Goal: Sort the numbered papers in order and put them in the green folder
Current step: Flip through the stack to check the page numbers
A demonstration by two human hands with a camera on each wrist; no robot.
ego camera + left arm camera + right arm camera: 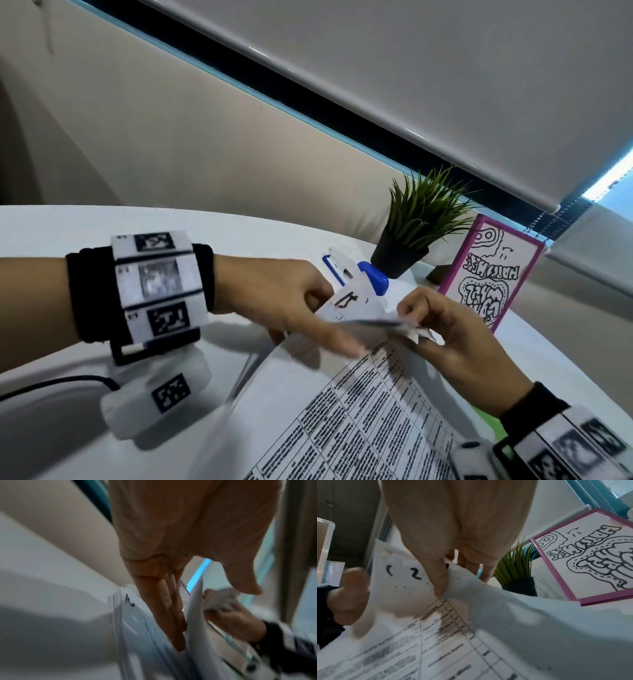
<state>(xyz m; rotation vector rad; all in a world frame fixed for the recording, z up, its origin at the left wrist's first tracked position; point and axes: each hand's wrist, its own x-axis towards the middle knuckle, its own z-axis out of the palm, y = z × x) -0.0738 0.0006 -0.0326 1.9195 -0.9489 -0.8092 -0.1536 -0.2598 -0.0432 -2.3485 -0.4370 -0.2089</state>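
Your left hand [291, 301], fingers straight, slips between the numbered papers [342, 411] above the white table [68, 222]; your right hand [455, 339] pinches their top corner. Motion blur hides most numbers. Green folder [493, 426] shows only a sliver under your right wrist; stapler [371, 275], potted plant [418, 219] and pink-framed drawing [493, 274] stand behind.

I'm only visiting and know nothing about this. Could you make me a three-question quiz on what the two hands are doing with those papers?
1. True or false: the right hand pinches a corner of the papers.
2. What stands nearer the potted plant: A) pink-framed drawing, B) laptop?
3. Fill in: the left hand has its fingers slipped between the ____.

Key: 1 true; 2 A; 3 papers.
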